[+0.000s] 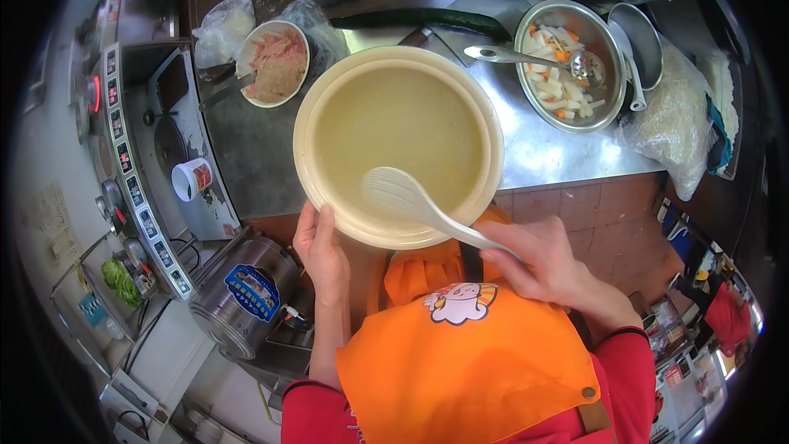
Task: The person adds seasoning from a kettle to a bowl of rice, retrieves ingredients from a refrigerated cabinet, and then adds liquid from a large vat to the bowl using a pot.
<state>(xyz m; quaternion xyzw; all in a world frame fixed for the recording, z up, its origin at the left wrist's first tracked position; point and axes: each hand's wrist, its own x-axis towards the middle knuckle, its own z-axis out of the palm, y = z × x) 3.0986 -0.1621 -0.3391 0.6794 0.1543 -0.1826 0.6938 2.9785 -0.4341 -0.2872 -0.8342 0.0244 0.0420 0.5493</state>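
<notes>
A large cream-coloured pot (306,135) stands at the counter's front edge, holding a pale yellowish liquid (400,117). My left hand (322,253) grips its near left rim, the thumb on top and the fingers partly hidden below. Between the fingers of my right hand (533,259) is the handle of a white ladle-like spoon (425,203). The spoon's broad, ridged head is over the near part of the liquid; I cannot tell whether it touches the surface.
A white bowl of minced meat (277,65) with a knife-like utensil (227,91) stands left. Right is a steel bowl (524,83) of cut white and orange vegetables with a metal spoon (502,54). Behind lie a long green cucumber-like vegetable (431,17) and a cleaver (419,36).
</notes>
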